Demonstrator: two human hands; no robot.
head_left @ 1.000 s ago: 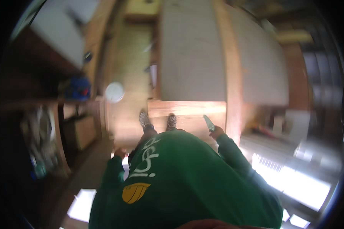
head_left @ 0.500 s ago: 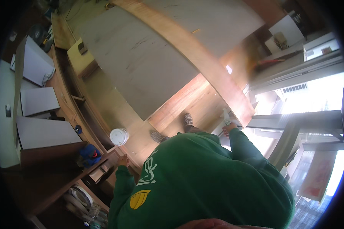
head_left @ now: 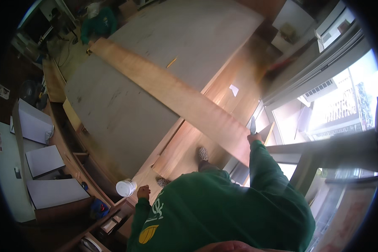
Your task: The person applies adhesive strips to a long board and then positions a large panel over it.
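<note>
- Two bare hands belonged to the person in green. The right hand (head_left: 254, 137) was closed around one flat tool (head_left: 253, 125), whose thin, greyish blade poked up past the fingers.
- That flat tool was just beside the near end of one long board (head_left: 168, 92). I could not tell if the hand touched the board too.
- The left hand (head_left: 143, 192) had bent fingers. I could not tell if anything was inside them.
- One bucket (head_left: 125, 187), white and round, stood near the left hand.
- Two shoes showed below the shirt, one (head_left: 203, 153) in front and one (head_left: 162, 182) behind it, both with a speckled pattern.
- One other person (head_left: 98, 23), in a green top, was near the board's far end.
- The board was wood, light brown, long, flat and straight-sided, with a soft, streaky grain. It ran slanting over a grey surface (head_left: 122, 98).
- The grey surface was wide and flat, with dark scratchy marks. It showed on both sides of the board.
- One thin yellow stick (head_left: 171, 62) lay on the grey part.
- One scrap (head_left: 234, 90), white with uneven edges, lay on brown wood.
- Three pale, flat-faced panels (head_left: 58, 193) were in a row on the left.
</note>
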